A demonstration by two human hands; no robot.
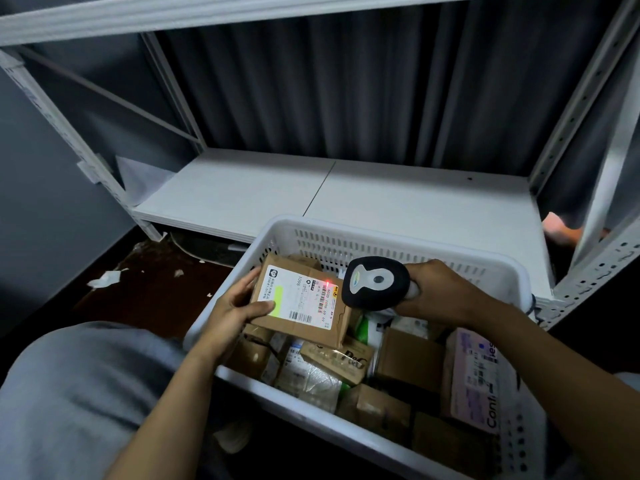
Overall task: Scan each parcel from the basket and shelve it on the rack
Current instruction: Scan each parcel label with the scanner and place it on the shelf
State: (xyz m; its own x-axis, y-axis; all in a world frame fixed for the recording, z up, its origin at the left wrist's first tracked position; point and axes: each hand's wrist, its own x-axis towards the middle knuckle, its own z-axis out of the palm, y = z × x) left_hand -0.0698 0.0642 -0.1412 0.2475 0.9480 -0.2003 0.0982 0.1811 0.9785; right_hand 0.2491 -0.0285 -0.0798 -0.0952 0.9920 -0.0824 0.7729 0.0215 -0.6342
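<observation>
Dark pleated curtain (346,91) at back, grey wall (41,202) on left, dark floor (156,299) littered with white paper scraps (104,279).

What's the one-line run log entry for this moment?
step: scan | left hand: holds cardboard parcel above basket | right hand: grips scanner, red spot on parcel label | basket: more parcels inside

A white shipping label (300,298) on a cardboard box (298,328) read "1098" in large digits; its smaller print was too fine to read. In the basket (381,230), a brown box (337,362) bore "P&G". A pale pink parcel (471,375) showed letters beginning "Con".
</observation>
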